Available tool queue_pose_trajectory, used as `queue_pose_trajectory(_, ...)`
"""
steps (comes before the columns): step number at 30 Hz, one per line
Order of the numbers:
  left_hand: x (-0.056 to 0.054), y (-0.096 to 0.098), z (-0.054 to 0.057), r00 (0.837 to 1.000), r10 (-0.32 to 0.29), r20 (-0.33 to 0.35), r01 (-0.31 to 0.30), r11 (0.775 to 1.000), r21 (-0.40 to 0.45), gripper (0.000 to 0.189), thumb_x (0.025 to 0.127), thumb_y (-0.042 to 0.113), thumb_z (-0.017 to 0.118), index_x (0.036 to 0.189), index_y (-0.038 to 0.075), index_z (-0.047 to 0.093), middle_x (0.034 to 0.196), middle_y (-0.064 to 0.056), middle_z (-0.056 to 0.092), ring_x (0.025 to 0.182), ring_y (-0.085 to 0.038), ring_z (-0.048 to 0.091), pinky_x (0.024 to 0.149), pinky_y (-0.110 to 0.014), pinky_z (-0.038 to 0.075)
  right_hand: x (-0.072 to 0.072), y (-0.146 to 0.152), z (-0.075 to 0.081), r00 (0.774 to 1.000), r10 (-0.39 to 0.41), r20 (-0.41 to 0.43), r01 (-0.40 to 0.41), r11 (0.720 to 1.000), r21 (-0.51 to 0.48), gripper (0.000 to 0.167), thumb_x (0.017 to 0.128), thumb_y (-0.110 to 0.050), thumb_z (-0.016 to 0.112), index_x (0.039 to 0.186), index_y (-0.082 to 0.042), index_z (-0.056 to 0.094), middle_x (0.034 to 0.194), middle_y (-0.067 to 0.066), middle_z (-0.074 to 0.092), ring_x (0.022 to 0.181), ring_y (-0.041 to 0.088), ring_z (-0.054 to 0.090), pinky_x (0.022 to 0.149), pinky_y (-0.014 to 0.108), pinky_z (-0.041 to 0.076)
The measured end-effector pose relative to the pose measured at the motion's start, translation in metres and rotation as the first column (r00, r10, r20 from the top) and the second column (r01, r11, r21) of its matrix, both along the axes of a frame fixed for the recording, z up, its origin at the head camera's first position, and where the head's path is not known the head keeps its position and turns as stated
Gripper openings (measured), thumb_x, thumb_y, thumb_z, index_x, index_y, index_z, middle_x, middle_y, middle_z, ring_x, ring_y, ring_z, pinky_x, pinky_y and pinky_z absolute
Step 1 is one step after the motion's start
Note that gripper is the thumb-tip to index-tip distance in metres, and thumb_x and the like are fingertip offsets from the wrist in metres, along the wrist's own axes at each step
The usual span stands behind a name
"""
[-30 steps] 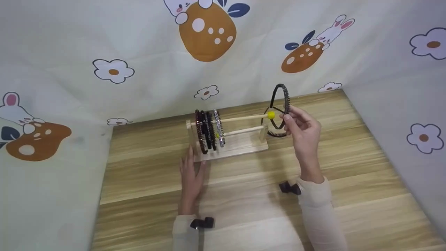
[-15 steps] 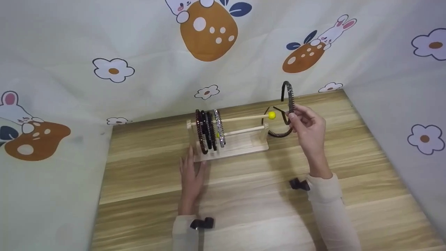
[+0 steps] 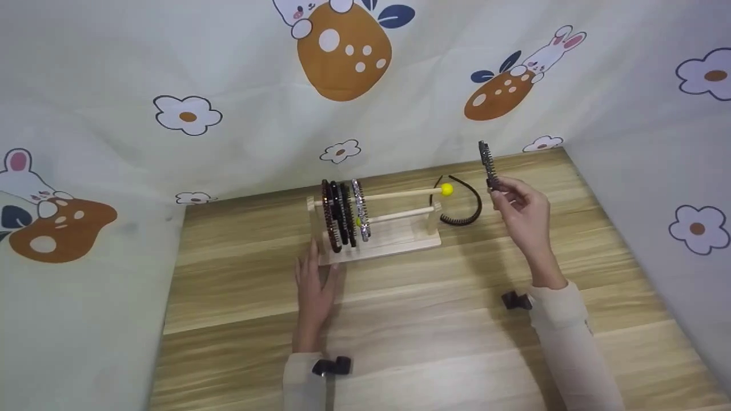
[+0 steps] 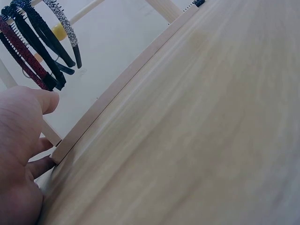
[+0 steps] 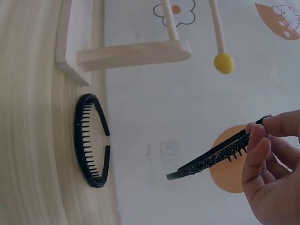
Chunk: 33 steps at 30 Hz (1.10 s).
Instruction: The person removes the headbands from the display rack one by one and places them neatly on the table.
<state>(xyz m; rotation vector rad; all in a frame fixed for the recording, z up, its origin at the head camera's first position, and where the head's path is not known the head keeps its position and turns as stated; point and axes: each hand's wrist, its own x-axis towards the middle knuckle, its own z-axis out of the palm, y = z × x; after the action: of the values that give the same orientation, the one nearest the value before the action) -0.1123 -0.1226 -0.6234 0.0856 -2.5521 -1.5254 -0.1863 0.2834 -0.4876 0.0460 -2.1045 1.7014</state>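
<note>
Up off the table, to the right of a wooden headband stand (image 3: 394, 249), my right hand (image 3: 525, 220) pinches a dark, glittery toothed headband (image 3: 487, 162) between thumb and fingers. The right wrist view shows this headband (image 5: 211, 159) from its side, apart from the rod. My left hand (image 3: 313, 291) lies at the stand's left end, its fingers touching the base (image 4: 101, 101) near the corner. Several headbands (image 3: 342, 220) hang on the stand's left part, including a dark red one (image 4: 23, 54) and a silver one (image 4: 65, 23).
A black toothed headband (image 3: 478, 200) lies on the table behind the stand's right end. The upper rod ends in a yellow ball (image 3: 447, 189). Patterned cloth walls (image 3: 257, 142) stand around the wood-grain table (image 3: 240, 319).
My right hand has moved right, drawing the glittery headband away from the yellow rod end and turning it edge-on to the head view. My left hand stays put.
</note>
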Motion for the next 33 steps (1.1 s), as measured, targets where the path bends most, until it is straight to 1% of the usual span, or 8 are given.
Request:
queue_pose_trajectory(3,-0.002,0.001,-0.001,1.000,-0.005,-0.028,0.005,1.000,-0.005,0.076,0.113,0.024,0.063,0.175,0.002,0.025,0.177,-0.026,0.031,0.166,-0.058,0.006,0.135,-0.068,-0.008,-0.002,0.009,-0.006,1.000,-0.015,0.012,0.014,0.999,0.031,0.022,0.098,0.016,0.072,0.120,0.014,0.077,0.095,-0.001,0.079,0.073,0.006,0.068,0.062,0.013,0.056)
queue_pose_trajectory(5,-0.002,0.001,-0.002,0.999,-0.004,-0.034,0.004,1.000,-0.007,0.076,0.113,0.024,0.063,0.175,0.001,0.025,0.177,-0.026,0.031,0.167,-0.057,0.008,0.135,-0.067,-0.008,-0.003,0.013,-0.011,1.000,-0.020,0.020,0.019,0.998,0.059,0.022,0.098,0.016,0.072,0.120,0.013,0.078,0.097,0.005,0.080,0.075,0.004,0.068,0.062,0.013,0.056)
queue_pose_trajectory(9,-0.001,0.001,-0.001,1.000,-0.003,-0.025,0.003,1.000,-0.005,0.077,0.113,0.026,0.064,0.175,0.003,0.026,0.179,-0.025,0.029,0.168,-0.055,0.008,0.136,-0.066,-0.007,-0.005,0.023,-0.022,0.999,-0.030,0.024,0.026,0.987,0.161,0.022,0.099,0.016,0.072,0.119,0.010,0.080,0.104,0.022,0.080,0.079,-0.001,0.067,0.060,0.009,0.053)
queue_pose_trajectory(12,0.000,0.002,0.000,1.000,0.000,-0.012,0.000,1.000,-0.001,0.077,0.113,0.029,0.064,0.176,0.005,0.025,0.180,-0.023,0.028,0.168,-0.055,0.004,0.135,-0.067,-0.007,-0.006,0.031,-0.031,0.999,-0.044,0.026,0.036,0.969,0.244,0.023,0.099,0.015,0.073,0.119,0.007,0.081,0.106,0.028,0.079,0.081,-0.005,0.065,0.062,0.007,0.052)
queue_pose_trajectory(18,0.000,0.001,0.001,1.000,0.012,0.022,-0.012,1.000,0.004,0.077,0.114,0.030,0.063,0.177,0.008,0.025,0.180,-0.021,0.028,0.166,-0.059,0.000,0.133,-0.074,-0.005,-0.009,0.047,-0.043,0.997,-0.058,0.044,0.040,0.939,0.342,0.022,0.097,0.016,0.073,0.117,0.010,0.080,0.109,0.030,0.078,0.080,-0.011,0.061,0.072,0.004,0.051)
queue_pose_trajectory(24,0.000,0.001,0.001,1.000,0.011,0.022,-0.011,1.000,0.000,0.076,0.114,0.029,0.063,0.177,0.009,0.025,0.180,-0.021,0.027,0.166,-0.059,0.001,0.132,-0.075,-0.004,-0.010,0.063,-0.051,0.995,-0.065,0.073,0.027,0.903,0.429,0.023,0.097,0.017,0.071,0.117,0.010,0.080,0.112,0.028,0.077,0.080,-0.011,0.058,0.074,0.002,0.049)
queue_pose_trajectory(31,-0.003,0.000,0.000,0.998,-0.019,-0.056,0.018,1.000,-0.024,0.075,0.113,0.023,0.062,0.175,0.000,0.025,0.178,-0.024,0.031,0.165,-0.051,0.025,0.137,-0.061,-0.008,-0.011,0.077,-0.057,0.993,-0.069,0.094,0.017,0.883,0.470,0.027,0.096,0.016,0.069,0.118,0.008,0.081,0.110,0.027,0.076,0.081,-0.011,0.057,0.074,0.000,0.048)
queue_pose_trajectory(33,-0.003,0.000,-0.001,0.998,-0.021,-0.060,0.019,1.000,-0.024,0.075,0.113,0.022,0.062,0.175,0.000,0.025,0.178,-0.025,0.031,0.165,-0.052,0.024,0.137,-0.062,-0.008,-0.011,0.081,-0.058,0.992,-0.073,0.104,0.017,0.886,0.464,0.027,0.096,0.016,0.069,0.119,0.008,0.081,0.111,0.027,0.075,0.081,-0.010,0.057,0.075,0.000,0.048)
